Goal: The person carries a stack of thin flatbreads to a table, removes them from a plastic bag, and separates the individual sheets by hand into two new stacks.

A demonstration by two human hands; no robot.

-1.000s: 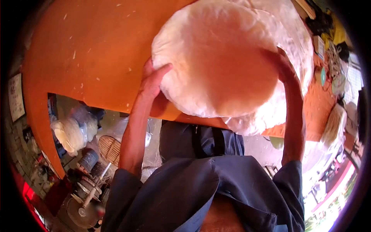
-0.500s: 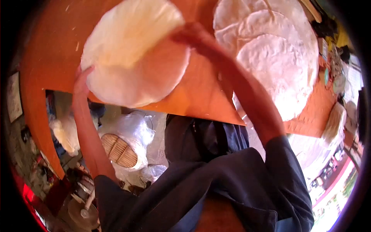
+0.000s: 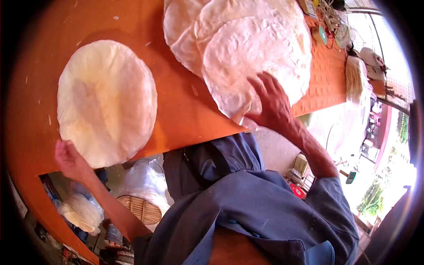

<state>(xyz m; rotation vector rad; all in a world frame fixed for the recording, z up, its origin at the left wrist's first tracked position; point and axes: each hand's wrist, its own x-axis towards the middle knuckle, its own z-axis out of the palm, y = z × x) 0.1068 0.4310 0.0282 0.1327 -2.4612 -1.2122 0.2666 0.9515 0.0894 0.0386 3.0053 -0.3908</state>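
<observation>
One round white sheet (image 3: 107, 102) lies flat by the worktop's (image 3: 190, 110) near edge; the left hand (image 3: 68, 159) curls at its rim, grip unclear; the right hand (image 3: 271, 104), fingers spread, presses the overlapping pile (image 3: 247, 48); laying-out seems underway; a next sheet wants gentle peeling.

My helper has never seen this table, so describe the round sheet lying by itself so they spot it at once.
Start at the orange table. On its left part, just above the left hand, lies one pale round sheet, flat and alone. Unlike the sheets overlapping in a pile under the right hand, no other sheet touches or covers it.
</observation>
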